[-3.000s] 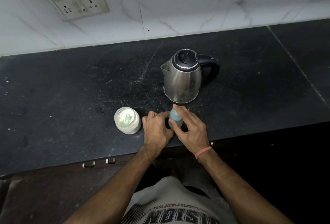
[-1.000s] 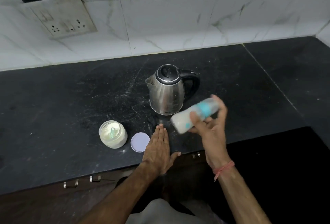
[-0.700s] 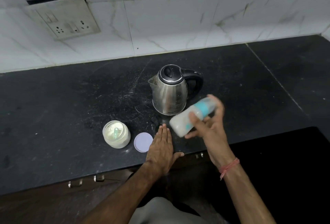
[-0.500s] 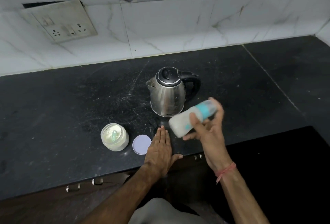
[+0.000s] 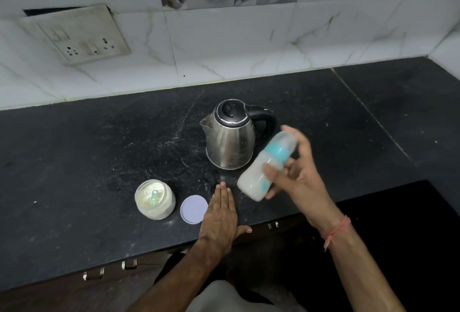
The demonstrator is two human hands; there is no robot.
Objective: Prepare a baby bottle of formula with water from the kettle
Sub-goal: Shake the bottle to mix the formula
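Black stone counter runs under your hands, dusty and scratched, with white marble-look tile behind it and one socket plate set crooked in the wall.

Your right hand has its fingers and thumb wrapped around one bottle, clamped on its middle. You hold it in the air, tilted, teal collar and clear cap pointing up and away from you, milky white fill in the lower body. It is blurred. It hangs just right of the kettle and above the counter's front edge. A red thread circles that wrist.

Your left hand lies flat on the counter, palm down, fingers straight and together, thumb out over the front edge. It grips nothing.

Just left of it lies one round lid, flat. Beside that stands one open jar of pale powder with one green scoop lying in it.

One steel kettle stands farther back, lid shut, black handle to the right, spout to the left.

Two metal cabinet handles show below the counter edge on the left.
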